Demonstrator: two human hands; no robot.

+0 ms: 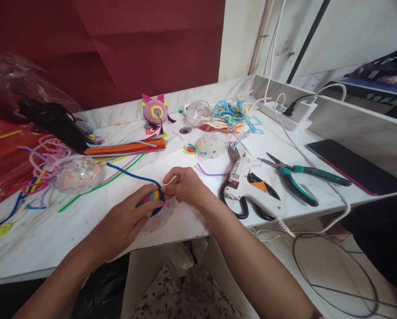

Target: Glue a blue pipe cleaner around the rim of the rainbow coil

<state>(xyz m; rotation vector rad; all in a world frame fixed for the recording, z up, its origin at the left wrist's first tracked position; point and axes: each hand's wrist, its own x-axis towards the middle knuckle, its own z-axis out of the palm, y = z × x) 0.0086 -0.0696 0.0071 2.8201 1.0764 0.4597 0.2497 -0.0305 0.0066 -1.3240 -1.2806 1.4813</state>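
Observation:
Near the table's front edge, a coiled disc (151,198) of rainbow-coloured stems rests over a clear dome (159,218). My left hand (127,217) is laid over the disc, its fingers wrapped round the left and front sides. My right hand (185,186) pinches the dark blue stem (132,176) at the disc's right rim with thumb and forefinger. The stem's loose end sticks out to the upper left. Part of the disc is hidden under the left fingers.
A white glue gun (248,181), black-handled scissors (243,210) and green-handled pliers (294,175) lie to the right, beside a black phone (347,164). Left are orange stems (127,147) and a speckled dome (79,175). A pink round figure (156,110) stands at the back.

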